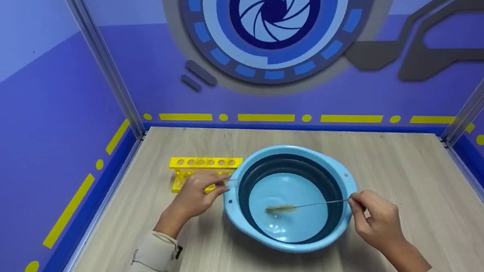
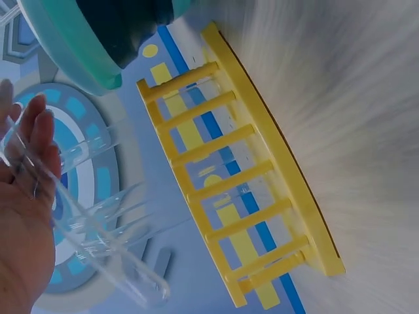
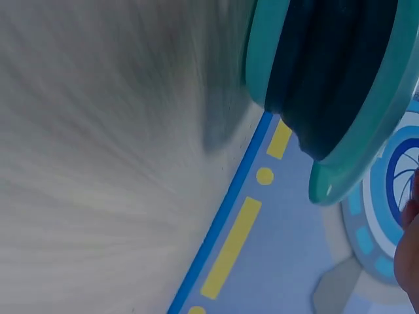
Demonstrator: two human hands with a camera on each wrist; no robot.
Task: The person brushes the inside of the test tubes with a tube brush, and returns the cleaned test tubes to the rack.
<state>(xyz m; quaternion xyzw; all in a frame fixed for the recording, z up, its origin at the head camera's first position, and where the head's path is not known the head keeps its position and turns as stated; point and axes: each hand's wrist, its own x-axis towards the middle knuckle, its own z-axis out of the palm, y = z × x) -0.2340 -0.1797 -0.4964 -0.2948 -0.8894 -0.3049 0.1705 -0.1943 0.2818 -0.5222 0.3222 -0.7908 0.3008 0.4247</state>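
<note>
My left hand grips a clear test tube, its fingers near the left rim of a light-blue basin with dark inner walls. In the left wrist view the tube slants down from the fingers past the palm. Between thumb and fingertips, my right hand pinches the thin wire handle of a test tube brush at the basin's right rim. The brush's brown bristles lie low over the basin's pale bottom, where water glints. Part of the right hand also shows at the right wrist view's edge.
Left of the basin stands a yellow test tube rack, partly behind my left hand. Clear tubes stand in it and rise above its top bar. Purple-blue panels with yellow marks border the wooden table at the back and sides.
</note>
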